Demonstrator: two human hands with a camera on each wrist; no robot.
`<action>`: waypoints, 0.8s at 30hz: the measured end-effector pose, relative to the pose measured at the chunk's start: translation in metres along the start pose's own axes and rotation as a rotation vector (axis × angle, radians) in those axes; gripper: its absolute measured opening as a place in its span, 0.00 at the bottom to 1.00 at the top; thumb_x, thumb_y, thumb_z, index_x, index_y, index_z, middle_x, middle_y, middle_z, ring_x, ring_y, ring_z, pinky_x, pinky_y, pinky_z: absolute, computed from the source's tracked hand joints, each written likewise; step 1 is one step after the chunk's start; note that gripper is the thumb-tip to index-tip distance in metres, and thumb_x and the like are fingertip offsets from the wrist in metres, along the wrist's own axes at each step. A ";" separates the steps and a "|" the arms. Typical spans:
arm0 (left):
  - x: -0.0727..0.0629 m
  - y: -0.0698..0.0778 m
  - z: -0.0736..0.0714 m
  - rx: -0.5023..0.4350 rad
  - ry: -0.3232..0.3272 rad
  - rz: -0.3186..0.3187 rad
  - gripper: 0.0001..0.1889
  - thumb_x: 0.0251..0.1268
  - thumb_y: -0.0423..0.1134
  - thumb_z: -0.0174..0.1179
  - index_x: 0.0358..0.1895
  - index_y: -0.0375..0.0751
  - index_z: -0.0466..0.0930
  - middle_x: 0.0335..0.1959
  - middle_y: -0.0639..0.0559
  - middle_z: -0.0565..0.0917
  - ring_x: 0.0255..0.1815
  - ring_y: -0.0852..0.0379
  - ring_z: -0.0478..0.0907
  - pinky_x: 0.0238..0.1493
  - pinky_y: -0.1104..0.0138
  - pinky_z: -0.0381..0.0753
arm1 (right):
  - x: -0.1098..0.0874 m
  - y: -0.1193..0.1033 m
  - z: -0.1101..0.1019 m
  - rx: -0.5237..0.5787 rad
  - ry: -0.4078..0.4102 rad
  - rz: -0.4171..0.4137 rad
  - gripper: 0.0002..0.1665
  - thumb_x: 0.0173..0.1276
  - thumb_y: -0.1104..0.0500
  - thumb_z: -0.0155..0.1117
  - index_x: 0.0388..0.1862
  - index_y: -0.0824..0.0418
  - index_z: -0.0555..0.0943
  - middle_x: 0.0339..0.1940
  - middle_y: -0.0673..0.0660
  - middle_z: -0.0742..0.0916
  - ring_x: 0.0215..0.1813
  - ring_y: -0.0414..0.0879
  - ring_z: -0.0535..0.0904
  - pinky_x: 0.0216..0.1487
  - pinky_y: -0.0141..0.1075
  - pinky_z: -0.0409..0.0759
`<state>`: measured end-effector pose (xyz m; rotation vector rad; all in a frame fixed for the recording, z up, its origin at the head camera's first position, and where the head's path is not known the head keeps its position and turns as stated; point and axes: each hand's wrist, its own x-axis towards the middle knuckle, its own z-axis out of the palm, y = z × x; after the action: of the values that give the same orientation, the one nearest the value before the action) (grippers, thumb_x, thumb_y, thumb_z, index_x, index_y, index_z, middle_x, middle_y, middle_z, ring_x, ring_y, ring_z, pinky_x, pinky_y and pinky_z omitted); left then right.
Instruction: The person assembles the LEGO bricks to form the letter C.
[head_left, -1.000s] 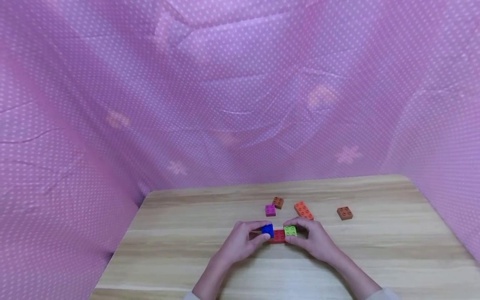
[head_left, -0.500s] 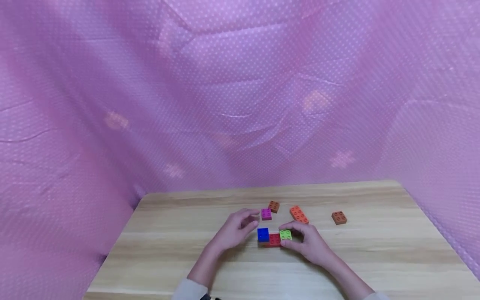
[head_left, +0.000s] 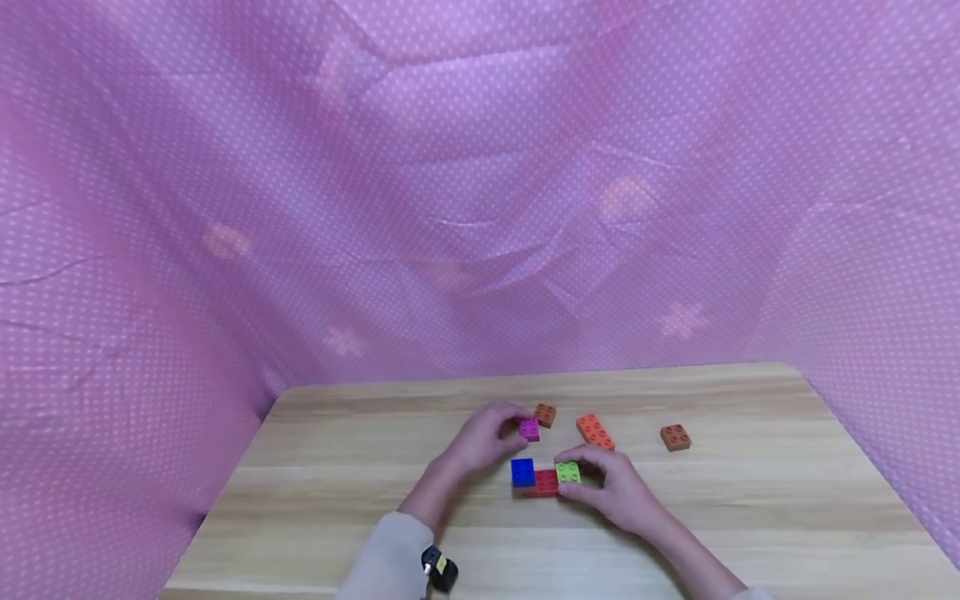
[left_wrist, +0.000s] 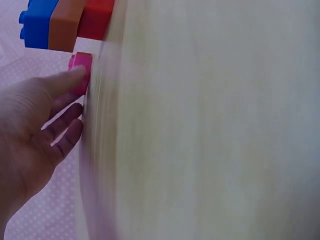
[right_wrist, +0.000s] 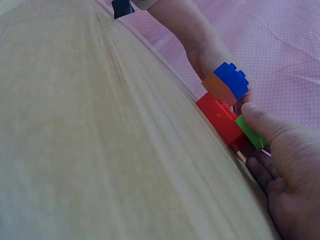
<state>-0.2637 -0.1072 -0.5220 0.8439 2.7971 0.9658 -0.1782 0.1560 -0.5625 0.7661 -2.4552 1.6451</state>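
My left hand [head_left: 486, 437] pinches a magenta brick [head_left: 529, 429] between thumb and finger, and the left wrist view has the thumb on the side of this pink-looking brick [left_wrist: 82, 75]. My right hand [head_left: 617, 490] grips a lime green brick [head_left: 567, 472] that sits on the right end of a red brick [head_left: 546, 482]. On the red brick's left end a blue brick [head_left: 522, 472] is stacked over a brown brick [right_wrist: 218, 89]. The red brick [right_wrist: 220, 119] lies on the table, with its middle studs bare.
Just behind the magenta brick lies a brown brick [head_left: 545, 415]. A long orange brick [head_left: 596, 431] is to its right, and another brown brick [head_left: 676, 437] lies farther right. The wooden table [head_left: 315, 500] is walled by pink dotted cloth [head_left: 480, 208].
My left hand has let go of the blue brick and moved back to the magenta brick, which it now pinches. My right hand has stayed on the green brick; the view has shifted slightly.
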 end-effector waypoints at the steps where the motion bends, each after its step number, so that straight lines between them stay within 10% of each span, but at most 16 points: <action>1: -0.001 0.000 0.000 0.001 0.006 0.000 0.22 0.73 0.43 0.70 0.67 0.55 0.82 0.65 0.56 0.83 0.69 0.53 0.77 0.74 0.54 0.75 | -0.001 0.000 0.000 0.000 -0.002 -0.008 0.25 0.66 0.50 0.79 0.59 0.56 0.86 0.54 0.45 0.90 0.59 0.44 0.85 0.65 0.36 0.81; 9: -0.023 0.012 -0.003 -0.203 0.042 -0.070 0.20 0.74 0.43 0.69 0.66 0.56 0.82 0.55 0.62 0.85 0.53 0.61 0.84 0.57 0.63 0.86 | -0.009 0.003 -0.005 -0.003 -0.023 -0.037 0.25 0.66 0.51 0.79 0.59 0.57 0.86 0.54 0.46 0.91 0.58 0.43 0.85 0.63 0.35 0.82; 24: -0.078 0.054 -0.007 -0.294 0.167 0.068 0.19 0.76 0.39 0.66 0.66 0.49 0.82 0.58 0.58 0.83 0.57 0.56 0.83 0.56 0.64 0.88 | -0.009 0.005 -0.005 0.008 -0.016 -0.060 0.25 0.66 0.51 0.79 0.58 0.59 0.86 0.53 0.49 0.91 0.56 0.44 0.86 0.59 0.37 0.84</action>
<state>-0.1735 -0.1163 -0.4939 0.8566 2.6715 1.4772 -0.1737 0.1653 -0.5678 0.8491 -2.4130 1.6350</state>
